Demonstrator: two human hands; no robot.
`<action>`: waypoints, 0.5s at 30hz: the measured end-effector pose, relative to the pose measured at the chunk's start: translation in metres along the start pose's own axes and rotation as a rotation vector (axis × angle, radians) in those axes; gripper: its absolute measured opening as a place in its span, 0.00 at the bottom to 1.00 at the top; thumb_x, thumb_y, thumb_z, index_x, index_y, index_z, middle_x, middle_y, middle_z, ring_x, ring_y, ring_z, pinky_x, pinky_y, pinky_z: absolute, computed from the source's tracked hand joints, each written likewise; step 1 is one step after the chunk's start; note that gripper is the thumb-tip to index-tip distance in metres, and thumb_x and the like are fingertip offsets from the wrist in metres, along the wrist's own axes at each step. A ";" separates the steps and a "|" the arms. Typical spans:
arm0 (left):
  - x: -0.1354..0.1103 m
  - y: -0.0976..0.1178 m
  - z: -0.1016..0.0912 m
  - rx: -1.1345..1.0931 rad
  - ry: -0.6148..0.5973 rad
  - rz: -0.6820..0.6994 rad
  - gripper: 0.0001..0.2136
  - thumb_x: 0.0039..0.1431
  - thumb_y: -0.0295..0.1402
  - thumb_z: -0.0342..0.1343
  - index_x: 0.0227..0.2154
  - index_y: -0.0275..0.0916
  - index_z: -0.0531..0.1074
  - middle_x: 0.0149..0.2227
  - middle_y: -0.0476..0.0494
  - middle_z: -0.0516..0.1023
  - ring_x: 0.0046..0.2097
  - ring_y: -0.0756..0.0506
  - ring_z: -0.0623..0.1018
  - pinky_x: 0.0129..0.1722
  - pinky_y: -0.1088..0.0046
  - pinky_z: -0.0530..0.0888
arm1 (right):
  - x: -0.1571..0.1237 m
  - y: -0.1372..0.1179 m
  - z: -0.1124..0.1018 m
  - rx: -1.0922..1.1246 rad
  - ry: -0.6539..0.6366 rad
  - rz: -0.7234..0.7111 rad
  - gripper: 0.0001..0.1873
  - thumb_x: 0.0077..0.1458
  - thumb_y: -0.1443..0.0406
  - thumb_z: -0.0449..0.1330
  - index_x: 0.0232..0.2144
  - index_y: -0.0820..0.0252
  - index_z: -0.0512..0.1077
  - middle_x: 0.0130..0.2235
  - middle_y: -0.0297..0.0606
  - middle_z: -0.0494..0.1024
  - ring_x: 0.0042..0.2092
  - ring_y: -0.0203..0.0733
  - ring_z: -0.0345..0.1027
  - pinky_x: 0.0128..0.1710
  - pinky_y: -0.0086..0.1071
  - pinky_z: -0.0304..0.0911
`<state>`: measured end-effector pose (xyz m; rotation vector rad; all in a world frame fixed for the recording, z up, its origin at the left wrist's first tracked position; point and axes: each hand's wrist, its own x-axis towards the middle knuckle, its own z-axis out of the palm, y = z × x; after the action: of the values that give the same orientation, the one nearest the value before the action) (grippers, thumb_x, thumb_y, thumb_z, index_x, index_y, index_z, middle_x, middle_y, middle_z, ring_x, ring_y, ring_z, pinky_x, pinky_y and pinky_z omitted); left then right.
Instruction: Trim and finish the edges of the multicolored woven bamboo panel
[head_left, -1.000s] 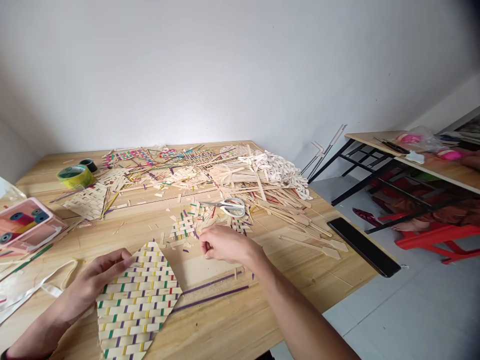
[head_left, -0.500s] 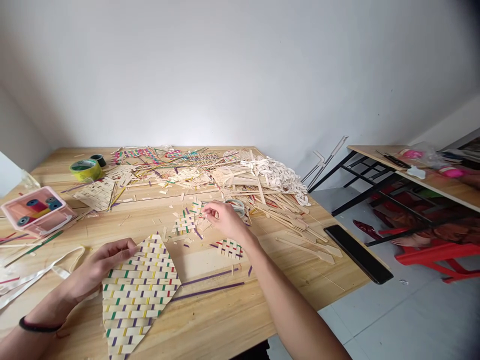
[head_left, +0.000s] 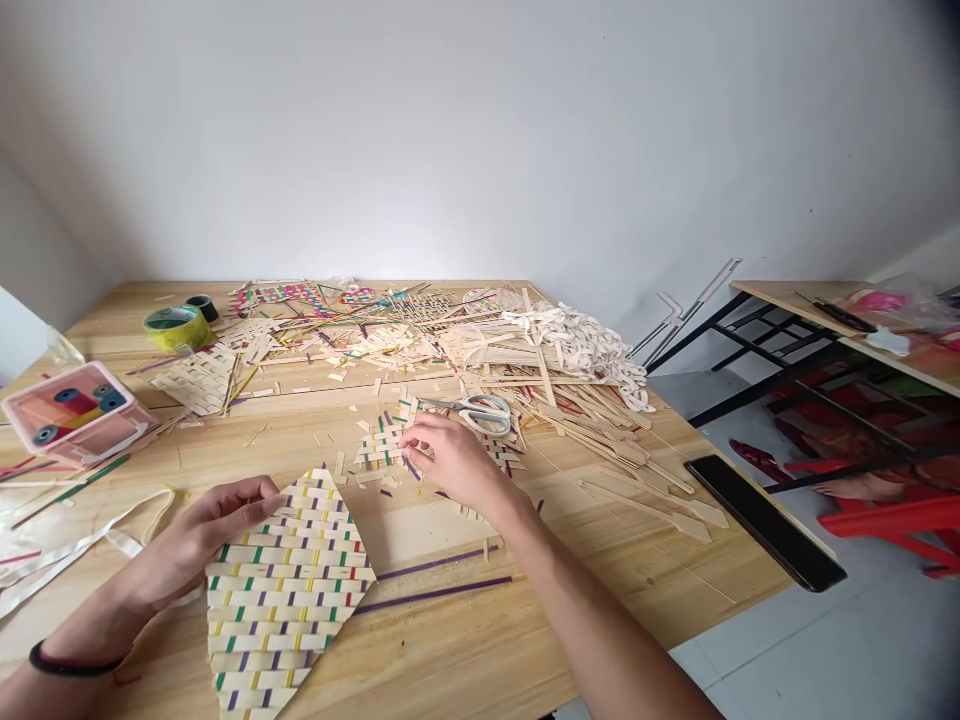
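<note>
My left hand [head_left: 225,520] grips the upper left edge of a woven bamboo-strip panel [head_left: 289,590], tilted above the table's near side. Purple, green, yellow and red strips run through its pale weave, and its right side comes to a point. Over the middle of the table, my right hand [head_left: 454,460] has its fingers bent towards the thumb at the edge of a small woven offcut [head_left: 379,447]. Whatever may be between those fingertips is too small to tell. Scissors [head_left: 487,412] with pale handles lie just beyond this hand. Two purple strips [head_left: 442,595] lie nearer me.
A pink box [head_left: 79,415] with thread spools and a yellow tape roll [head_left: 176,328] stand at left. Loose strips, offcuts and a heap of white cord [head_left: 577,340] cover the back. A black phone-like slab [head_left: 765,520] lies along the right edge.
My right hand has moved slightly down towards the woven offcut, uncovering the scissors and another offcut beside them. My left hand keeps its hold on the panel. The view has shifted a little.
</note>
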<state>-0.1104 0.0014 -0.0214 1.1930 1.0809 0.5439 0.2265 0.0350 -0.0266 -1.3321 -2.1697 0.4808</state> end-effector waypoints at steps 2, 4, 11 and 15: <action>0.000 -0.001 -0.001 0.014 0.002 -0.013 0.16 0.63 0.49 0.62 0.31 0.41 0.75 0.30 0.51 0.75 0.32 0.46 0.71 0.32 0.74 0.69 | 0.000 0.000 -0.001 0.001 0.025 0.012 0.07 0.63 0.74 0.63 0.36 0.60 0.80 0.40 0.40 0.81 0.41 0.42 0.74 0.45 0.33 0.65; 0.001 -0.004 -0.004 0.060 -0.015 -0.010 0.17 0.64 0.49 0.61 0.31 0.40 0.76 0.30 0.49 0.77 0.32 0.46 0.71 0.31 0.74 0.69 | 0.001 0.001 -0.003 0.001 0.070 0.038 0.08 0.65 0.74 0.61 0.37 0.60 0.79 0.41 0.40 0.81 0.40 0.41 0.74 0.44 0.33 0.65; 0.004 -0.017 -0.016 -0.001 -0.240 -0.020 0.16 0.67 0.47 0.59 0.30 0.40 0.74 0.29 0.49 0.73 0.30 0.48 0.68 0.31 0.73 0.66 | 0.000 0.002 -0.006 0.054 0.217 -0.006 0.09 0.64 0.75 0.60 0.38 0.59 0.77 0.39 0.39 0.80 0.37 0.40 0.74 0.39 0.32 0.66; 0.001 -0.014 -0.016 0.022 -0.251 -0.019 0.17 0.66 0.47 0.59 0.28 0.41 0.71 0.31 0.48 0.71 0.33 0.45 0.69 0.33 0.70 0.66 | -0.002 -0.003 -0.004 0.059 0.197 -0.029 0.09 0.65 0.75 0.59 0.37 0.59 0.77 0.39 0.40 0.80 0.36 0.40 0.73 0.38 0.33 0.66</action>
<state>-0.1269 0.0051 -0.0349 1.2327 0.8848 0.3568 0.2278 0.0322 -0.0225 -1.2592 -1.9958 0.3831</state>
